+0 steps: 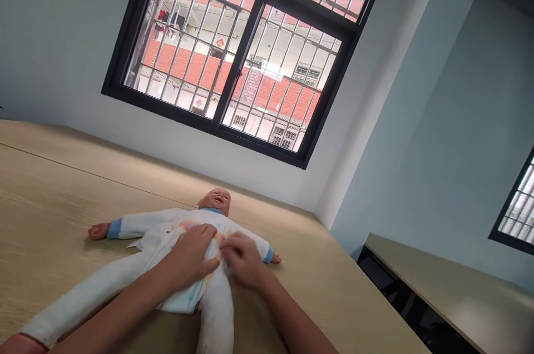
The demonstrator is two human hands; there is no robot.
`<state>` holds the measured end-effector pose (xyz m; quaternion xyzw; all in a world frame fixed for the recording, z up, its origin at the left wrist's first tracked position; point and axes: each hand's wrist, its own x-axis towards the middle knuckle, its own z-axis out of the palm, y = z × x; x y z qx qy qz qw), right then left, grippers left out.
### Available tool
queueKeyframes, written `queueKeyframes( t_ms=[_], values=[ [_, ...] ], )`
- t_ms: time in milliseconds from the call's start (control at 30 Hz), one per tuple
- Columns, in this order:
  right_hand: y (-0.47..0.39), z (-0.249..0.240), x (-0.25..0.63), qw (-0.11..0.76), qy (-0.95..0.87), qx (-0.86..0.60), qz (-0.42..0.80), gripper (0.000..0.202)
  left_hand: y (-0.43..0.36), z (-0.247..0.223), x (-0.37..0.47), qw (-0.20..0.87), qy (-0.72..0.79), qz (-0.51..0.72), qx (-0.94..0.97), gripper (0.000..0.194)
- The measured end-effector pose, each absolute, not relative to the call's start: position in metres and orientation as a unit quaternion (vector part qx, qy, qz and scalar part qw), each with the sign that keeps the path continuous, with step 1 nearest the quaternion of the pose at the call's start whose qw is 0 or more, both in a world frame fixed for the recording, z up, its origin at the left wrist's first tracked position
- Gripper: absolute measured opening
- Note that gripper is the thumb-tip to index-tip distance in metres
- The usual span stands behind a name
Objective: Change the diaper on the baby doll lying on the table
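Observation:
A baby doll [216,198] lies on its back on the table, arms spread and legs pointing toward me. It wears a white outfit [162,215] with blue collar and cuffs. A white diaper [181,303] with coloured print lies around its hips and between its legs. Spread over the front of the diaper, my left hand [194,251] presses down with its fingers stretched out. My right hand [242,257], slightly blurred, is at the diaper's right side with fingers curled into a pinch. What those fingers hold is hidden.
The wooden tabletop [54,193] has a seam running across its far side. Beyond it is a wall with a barred window [237,59]. Another table [450,282] with a dark front stands to the right, beside a wall column [400,93].

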<state>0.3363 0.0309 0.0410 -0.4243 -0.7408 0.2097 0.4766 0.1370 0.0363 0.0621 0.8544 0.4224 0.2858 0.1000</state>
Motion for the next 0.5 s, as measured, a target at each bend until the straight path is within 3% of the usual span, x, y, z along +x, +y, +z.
queueKeyframes(
  t_ms=[167,267,400,500],
  values=[
    [0.014,0.043,0.317,0.424,-0.800,-0.424,0.031,0.025,0.019,0.056,0.143,0.048,0.417,0.303,0.856,0.033],
    [0.013,0.042,0.312,0.382,-0.830,-0.404,0.038,0.027,0.007,0.060,0.143,0.026,0.428,0.301,0.852,0.039],
    [0.012,0.038,0.320,0.438,-0.790,-0.427,0.050,0.027,-0.001,0.073,0.114,0.071,0.438,0.320,0.837,0.034],
    [0.011,0.038,0.323,0.471,-0.777,-0.413,0.061,0.028,-0.005,0.071,0.076,0.045,0.519,0.342,0.782,0.036]
  ],
)
